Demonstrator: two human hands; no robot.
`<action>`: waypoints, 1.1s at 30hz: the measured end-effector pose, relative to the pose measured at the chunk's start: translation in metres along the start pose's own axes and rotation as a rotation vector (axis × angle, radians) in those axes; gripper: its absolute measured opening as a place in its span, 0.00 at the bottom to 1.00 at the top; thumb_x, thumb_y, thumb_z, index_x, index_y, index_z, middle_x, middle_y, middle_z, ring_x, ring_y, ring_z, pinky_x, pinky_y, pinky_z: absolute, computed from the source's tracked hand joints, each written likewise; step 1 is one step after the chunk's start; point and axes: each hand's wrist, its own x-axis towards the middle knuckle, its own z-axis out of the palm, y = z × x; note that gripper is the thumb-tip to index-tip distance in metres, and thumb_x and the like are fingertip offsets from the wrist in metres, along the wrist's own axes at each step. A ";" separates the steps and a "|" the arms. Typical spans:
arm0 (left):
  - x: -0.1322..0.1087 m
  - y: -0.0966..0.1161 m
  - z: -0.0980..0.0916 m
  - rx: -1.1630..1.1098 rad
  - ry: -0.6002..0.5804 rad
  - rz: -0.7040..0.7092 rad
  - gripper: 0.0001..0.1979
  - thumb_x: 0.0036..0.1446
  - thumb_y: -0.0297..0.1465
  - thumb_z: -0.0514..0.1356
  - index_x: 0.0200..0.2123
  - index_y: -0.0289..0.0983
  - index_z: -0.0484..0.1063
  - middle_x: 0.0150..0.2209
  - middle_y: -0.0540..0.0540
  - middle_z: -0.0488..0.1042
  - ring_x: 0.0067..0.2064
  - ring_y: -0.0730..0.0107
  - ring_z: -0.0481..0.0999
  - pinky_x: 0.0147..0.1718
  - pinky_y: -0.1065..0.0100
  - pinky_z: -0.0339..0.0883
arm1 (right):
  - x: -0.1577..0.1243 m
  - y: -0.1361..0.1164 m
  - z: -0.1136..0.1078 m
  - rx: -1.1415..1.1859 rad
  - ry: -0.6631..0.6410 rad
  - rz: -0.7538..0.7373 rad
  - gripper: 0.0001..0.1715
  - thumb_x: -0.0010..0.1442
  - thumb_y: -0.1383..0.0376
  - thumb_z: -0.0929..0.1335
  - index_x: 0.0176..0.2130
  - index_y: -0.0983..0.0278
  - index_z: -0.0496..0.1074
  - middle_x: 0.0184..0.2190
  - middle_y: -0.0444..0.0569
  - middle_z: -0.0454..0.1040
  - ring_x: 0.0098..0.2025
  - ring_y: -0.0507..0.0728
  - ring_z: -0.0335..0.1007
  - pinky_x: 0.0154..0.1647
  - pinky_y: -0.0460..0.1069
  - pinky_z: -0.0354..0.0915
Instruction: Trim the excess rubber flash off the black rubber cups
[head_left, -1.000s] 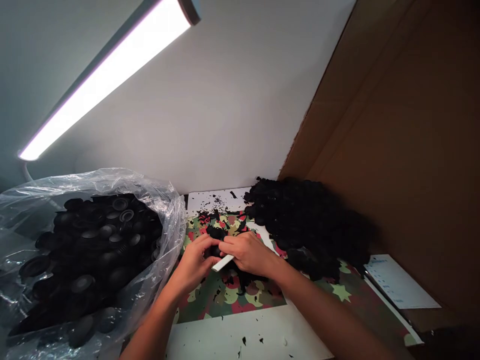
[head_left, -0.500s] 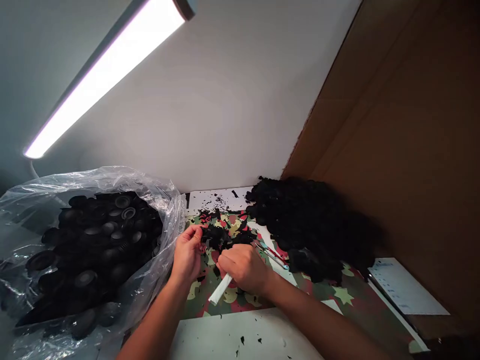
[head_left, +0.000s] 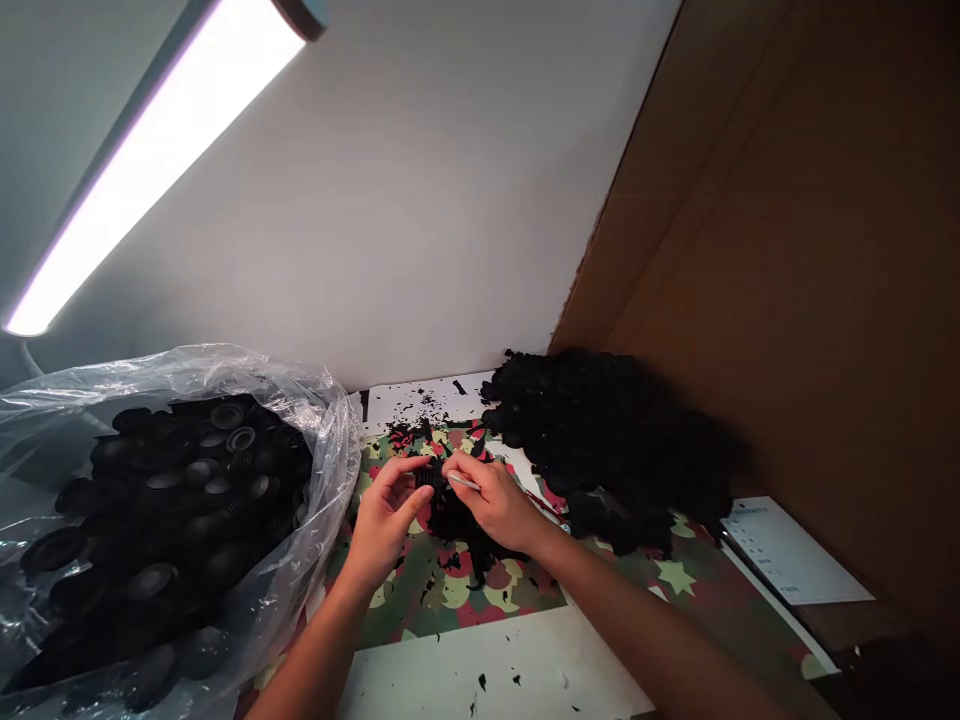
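My left hand is curled, with thumb and fingertips around a small black ribbed rubber part. Close against it on the right, my right hand pinches a slim whitish-handled tool; its tip is hidden among the fingers and dark pieces. Beneath both hands lies a heap of black rubber scraps on a camouflage-patterned mat. A pair of slim tools with red and light-blue handles lies partly hidden behind my right hand.
To the left, a clear plastic bag holds many black round rubber parts. A large black pile rises at the right against a cardboard panel. A lit tube lamp hangs at upper left. White paper lies in front.
My right hand has turned the tool from a fist grip to a pinch and moved up to my left hand. A ribbed part now shows in my left hand. The view shifted slightly.
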 end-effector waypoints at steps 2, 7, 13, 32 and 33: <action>-0.001 0.002 -0.002 0.110 -0.016 0.079 0.14 0.54 0.36 0.68 0.44 0.40 0.81 0.42 0.43 0.78 0.43 0.60 0.76 0.42 0.64 0.69 | 0.001 0.001 -0.001 -0.008 -0.023 0.021 0.13 0.67 0.57 0.61 0.33 0.59 0.64 0.20 0.37 0.59 0.22 0.51 0.53 0.27 0.46 0.49; -0.002 0.000 -0.002 0.195 -0.014 0.132 0.09 0.52 0.35 0.68 0.37 0.40 0.80 0.38 0.44 0.79 0.42 0.59 0.76 0.42 0.63 0.68 | -0.001 -0.003 0.000 -0.147 -0.065 -0.006 0.15 0.67 0.58 0.61 0.29 0.60 0.65 0.20 0.39 0.62 0.22 0.51 0.55 0.27 0.46 0.49; 0.010 -0.005 -0.011 -0.371 0.261 -0.131 0.20 0.44 0.44 0.72 0.35 0.38 0.74 0.29 0.51 0.74 0.27 0.73 0.71 0.29 0.71 0.66 | -0.019 0.002 0.039 -0.352 -0.115 -0.349 0.16 0.65 0.64 0.63 0.25 0.60 0.66 0.17 0.41 0.64 0.20 0.51 0.54 0.26 0.47 0.46; -0.006 0.003 -0.003 -0.764 -0.052 -0.370 0.19 0.45 0.40 0.75 0.37 0.36 0.80 0.37 0.44 0.79 0.29 0.75 0.69 0.28 0.73 0.65 | -0.002 0.026 0.004 -0.123 0.166 -0.152 0.16 0.70 0.62 0.61 0.35 0.61 0.74 0.32 0.50 0.76 0.34 0.57 0.73 0.37 0.50 0.65; -0.006 0.002 -0.003 -0.745 -0.051 -0.365 0.19 0.46 0.41 0.74 0.38 0.36 0.80 0.36 0.44 0.79 0.28 0.75 0.69 0.28 0.72 0.65 | -0.003 0.024 0.004 -0.121 0.188 -0.156 0.18 0.71 0.61 0.60 0.32 0.60 0.73 0.30 0.49 0.75 0.33 0.57 0.72 0.35 0.50 0.64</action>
